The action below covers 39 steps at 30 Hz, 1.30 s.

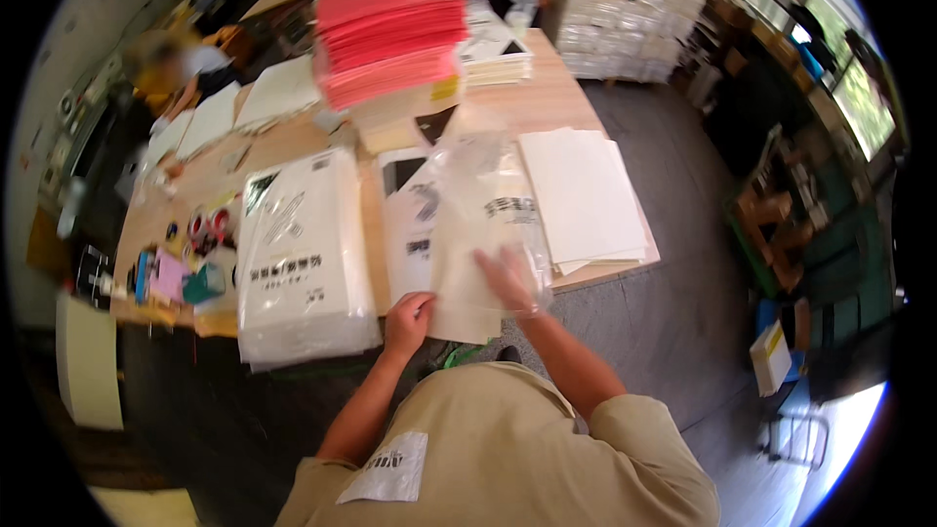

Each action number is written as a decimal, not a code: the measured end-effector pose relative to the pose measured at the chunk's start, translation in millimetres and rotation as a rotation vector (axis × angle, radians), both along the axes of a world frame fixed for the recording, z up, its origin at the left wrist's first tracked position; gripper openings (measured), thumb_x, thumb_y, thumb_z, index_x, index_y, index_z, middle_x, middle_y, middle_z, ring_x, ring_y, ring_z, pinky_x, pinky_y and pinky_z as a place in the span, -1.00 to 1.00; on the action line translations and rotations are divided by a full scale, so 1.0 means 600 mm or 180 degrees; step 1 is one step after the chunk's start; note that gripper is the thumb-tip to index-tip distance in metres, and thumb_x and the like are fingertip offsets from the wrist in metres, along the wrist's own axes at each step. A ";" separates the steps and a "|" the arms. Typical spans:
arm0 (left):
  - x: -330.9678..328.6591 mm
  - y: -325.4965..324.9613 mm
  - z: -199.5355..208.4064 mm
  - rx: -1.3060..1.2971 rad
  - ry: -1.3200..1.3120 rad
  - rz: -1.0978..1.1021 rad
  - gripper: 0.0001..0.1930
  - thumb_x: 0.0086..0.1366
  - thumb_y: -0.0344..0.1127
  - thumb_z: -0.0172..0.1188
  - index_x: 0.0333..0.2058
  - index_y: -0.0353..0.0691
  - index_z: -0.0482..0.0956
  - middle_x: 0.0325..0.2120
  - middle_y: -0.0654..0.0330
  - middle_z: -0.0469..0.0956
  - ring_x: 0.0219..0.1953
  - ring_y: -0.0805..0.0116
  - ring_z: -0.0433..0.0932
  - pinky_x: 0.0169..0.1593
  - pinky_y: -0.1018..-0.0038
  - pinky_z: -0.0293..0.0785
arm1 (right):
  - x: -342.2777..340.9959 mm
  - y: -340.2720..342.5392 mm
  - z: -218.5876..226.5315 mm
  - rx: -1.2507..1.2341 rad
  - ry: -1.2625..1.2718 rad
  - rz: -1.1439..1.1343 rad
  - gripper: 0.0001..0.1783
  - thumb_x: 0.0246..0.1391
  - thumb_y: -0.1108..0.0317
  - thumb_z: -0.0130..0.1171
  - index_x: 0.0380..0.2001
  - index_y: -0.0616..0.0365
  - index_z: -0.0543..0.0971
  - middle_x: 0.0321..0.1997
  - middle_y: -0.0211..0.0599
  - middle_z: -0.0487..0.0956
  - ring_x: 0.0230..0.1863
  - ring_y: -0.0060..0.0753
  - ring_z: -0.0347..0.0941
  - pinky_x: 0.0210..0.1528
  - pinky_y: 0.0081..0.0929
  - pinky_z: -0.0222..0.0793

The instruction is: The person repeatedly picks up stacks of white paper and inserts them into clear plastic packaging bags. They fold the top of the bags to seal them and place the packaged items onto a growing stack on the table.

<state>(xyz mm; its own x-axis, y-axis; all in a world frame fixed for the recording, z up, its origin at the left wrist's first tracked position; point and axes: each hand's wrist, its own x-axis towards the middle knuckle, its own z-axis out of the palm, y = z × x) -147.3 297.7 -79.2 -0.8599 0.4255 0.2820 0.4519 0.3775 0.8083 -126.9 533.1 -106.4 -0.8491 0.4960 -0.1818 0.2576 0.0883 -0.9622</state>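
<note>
A clear printed plastic bag (pixel 503 171) lies over a pale paper sheet (pixel 459 317) at the near table edge. My left hand (pixel 407 326) is closed, its thumb and fingers pinching at the left edge of the bag and sheet. On the right part of the bag my right hand (pixel 508 278) lies with fingers stretched out, slightly blurred; whether it is over or under the film I cannot tell. Beneath and left of the bag are white printed sheets (pixel 398 224). A stack of white sheets (pixel 584 195) sits just right of my right hand.
Left of my hands lies a thick stack of printed plastic bags (pixel 303 254). Beyond rises a tall pile of red and pink sheets (pixel 390 39). Tape rolls (pixel 200 224) and small tools crowd the table's left side. Wrapped stacks (pixel 630 15) stand behind; other people are at the far side.
</note>
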 end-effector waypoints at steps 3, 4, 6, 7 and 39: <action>-0.001 0.001 -0.004 0.0047 0.0164 0.0206 -0.89 0.24 -0.50 0.18 -0.26 -0.35 0.61 -0.37 0.01 0.62 -0.31 0.15 0.62 -0.19 0.35 0.53 | 0.008 -0.011 0.036 0.0661 -0.0351 0.0042 -0.28 0.09 -0.19 0.20 -0.08 0.38 0.51 -0.15 -0.05 0.60 -0.25 -0.22 0.53 -0.14 -0.27 0.48; 0.001 0.001 0.003 0.0044 0.0367 0.0111 -0.89 0.26 -0.45 0.17 -0.27 -0.32 0.62 -0.40 0.01 0.60 -0.35 0.11 0.60 -0.25 0.33 0.51 | 0.000 -0.010 -0.010 0.0968 -0.0159 -0.0159 -0.28 0.06 -0.20 0.22 -0.14 0.38 0.52 -0.20 0.00 0.60 -0.28 -0.19 0.52 -0.17 -0.21 0.47; 0.027 -0.009 0.037 -0.0187 0.0399 0.0070 -0.92 0.27 -0.48 0.14 -0.30 -0.33 0.58 -0.41 0.02 0.56 -0.36 0.07 0.56 -0.26 0.30 0.49 | 0.010 -0.025 0.049 0.0241 0.0046 -0.0030 -0.34 0.08 -0.19 0.21 -0.26 0.35 0.53 -0.34 -0.02 0.59 -0.34 -0.21 0.50 -0.28 -0.19 0.43; 0.027 -0.018 0.022 -0.0184 0.0494 0.0021 -0.93 0.26 -0.50 0.13 -0.30 -0.34 0.57 -0.39 0.00 0.54 -0.34 0.06 0.54 -0.25 0.31 0.47 | 0.014 -0.026 0.056 0.0140 0.0068 0.0044 -0.34 0.08 -0.19 0.21 -0.26 0.35 0.53 -0.35 -0.03 0.59 -0.35 -0.22 0.49 -0.29 -0.19 0.43; 0.046 -0.028 -0.018 -0.0253 -0.0238 0.0317 -0.76 0.18 -0.40 0.16 -0.19 -0.33 0.62 -0.34 -0.13 0.64 -0.21 0.03 0.67 -0.19 0.32 0.54 | 0.075 -0.035 0.013 0.0671 0.1069 0.0350 -0.62 0.30 0.21 0.05 0.03 0.26 0.49 -0.16 -0.24 0.59 -0.26 -0.37 0.52 -0.18 -0.36 0.51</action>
